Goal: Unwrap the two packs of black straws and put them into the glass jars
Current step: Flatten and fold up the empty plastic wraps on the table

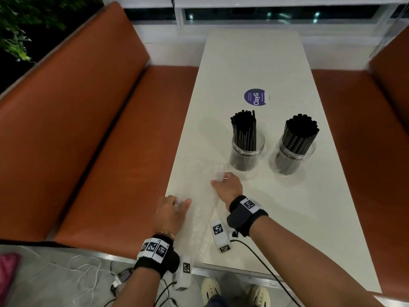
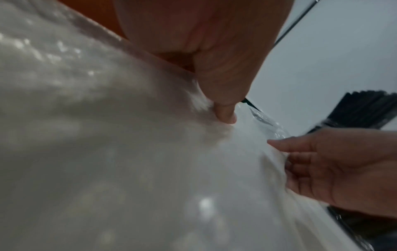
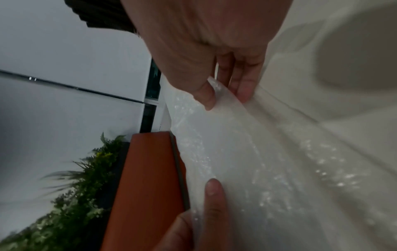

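Two clear glass jars stand mid-table, the left jar (image 1: pixel 247 155) and the right jar (image 1: pixel 293 158), each holding a bundle of black straws (image 1: pixel 244 127) (image 1: pixel 302 131). An empty clear plastic wrapper (image 1: pixel 199 189) lies flat at the table's near left corner. My left hand (image 1: pixel 180 201) pinches its near end by the table edge; the thumb (image 2: pixel 225 115) presses into the wrapper (image 2: pixel 107 135). My right hand (image 1: pixel 219 178) pinches the far end just in front of the left jar, the wrapper (image 3: pixel 247 144) held between thumb and fingers (image 3: pixel 244 90).
The white table (image 1: pixel 254 63) runs between two orange benches, one to the left (image 1: pixel 99 129) and one to the right (image 1: pixel 365 129). A round purple sticker (image 1: pixel 256 97) lies beyond the jars. Cables (image 1: pixel 88 269) trail on the floor at the near left.
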`<state>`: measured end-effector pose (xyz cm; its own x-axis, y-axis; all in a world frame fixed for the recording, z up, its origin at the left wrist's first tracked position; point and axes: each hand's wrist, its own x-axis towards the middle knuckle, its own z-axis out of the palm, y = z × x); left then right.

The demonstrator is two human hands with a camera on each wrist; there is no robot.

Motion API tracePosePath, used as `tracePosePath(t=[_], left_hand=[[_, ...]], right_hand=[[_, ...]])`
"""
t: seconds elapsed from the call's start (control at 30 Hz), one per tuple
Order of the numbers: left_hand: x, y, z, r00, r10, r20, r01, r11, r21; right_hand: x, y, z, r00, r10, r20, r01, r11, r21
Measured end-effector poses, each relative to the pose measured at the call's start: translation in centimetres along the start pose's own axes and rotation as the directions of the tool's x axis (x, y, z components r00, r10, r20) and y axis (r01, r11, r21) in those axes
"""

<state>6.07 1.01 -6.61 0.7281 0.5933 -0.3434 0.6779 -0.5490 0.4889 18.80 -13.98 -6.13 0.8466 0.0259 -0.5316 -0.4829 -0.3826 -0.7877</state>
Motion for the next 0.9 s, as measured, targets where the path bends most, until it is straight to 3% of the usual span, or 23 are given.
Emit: tracePosePath(t=[0.27,0.5,0.63,0.73,0.83,0.9], left_hand=[[-0.9,0.1,1.1,0.999,0.026,-0.025,-0.023,0.993,0.112],[-0.7,2.1,0.5,0.985,-0.048,0.166,0.018,0.984,0.178],[-1.1,2.9,0.2,0.978,-0.026,0.206,0.014,0.998,0.060],[-1.6,2.9,0.1,0.970,-0.037,0.239,0.078,0.983,-0.164],[-2.3,2.7,-0.1,0.941,-0.058,0.333,0.187,0.910,-0.371],[-3.2,2.7,-0.5,0.914,-0.084,0.398,0.283,0.834,-0.474]], right_hand=[[-0.1,1.4,-0.4,0.985,-0.136,-0.110,0.100,0.953,-0.288],[-0.3,1.5,-0.4,0.984,-0.132,-0.123,0.095,0.959,-0.267],[-1.3,1.9,-1.1,0.999,-0.049,0.004,0.047,0.943,-0.330],[-2.8,3.2,-2.2,0.991,0.016,0.129,0.041,0.902,-0.429],[-4.2,4.4,-3.0,0.983,0.048,0.176,0.035,0.900,-0.436],[-5.1,4.9,-3.3,0.977,0.079,0.199,-0.015,0.952,-0.305]])
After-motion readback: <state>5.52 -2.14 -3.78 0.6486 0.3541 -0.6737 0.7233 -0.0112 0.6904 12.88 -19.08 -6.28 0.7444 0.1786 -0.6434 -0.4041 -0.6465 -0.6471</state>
